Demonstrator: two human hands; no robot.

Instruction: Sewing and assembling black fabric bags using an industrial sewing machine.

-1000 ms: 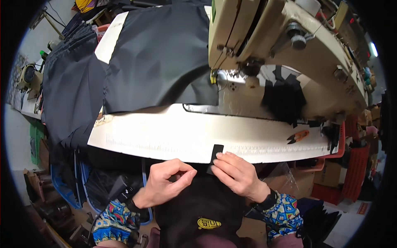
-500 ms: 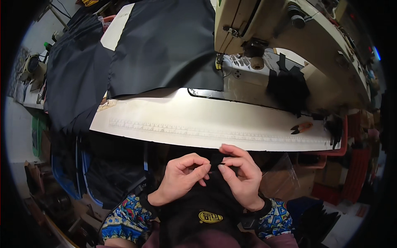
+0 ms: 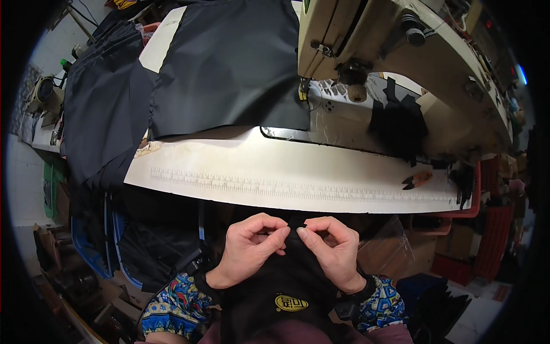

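Just in front of the table edge, my left hand (image 3: 252, 247) and my right hand (image 3: 333, 251) are held close together, each with thumb and forefinger pinched. Between the fingertips is a small piece of black fabric (image 3: 295, 221), hard to make out against the dark apron (image 3: 263, 298). A large black fabric panel (image 3: 229, 69) lies flat on the white sewing table (image 3: 229, 153), its right edge beside the presser foot (image 3: 303, 90) of the sewing machine (image 3: 332, 28). Neither hand touches the panel or the machine.
Orange-handled thread snips (image 3: 417, 180) lie at the table's right, near a pile of black fabric pieces (image 3: 398, 123). More black panels (image 3: 106, 109) hang over the left side, above blue-rimmed bins (image 3: 118, 252). A red tray (image 3: 476, 189) adjoins the right end.
My right hand's raised fingers have curled down into a pinch, and it has come slightly nearer the left. The left hand has hardly moved. The panel stays in place.
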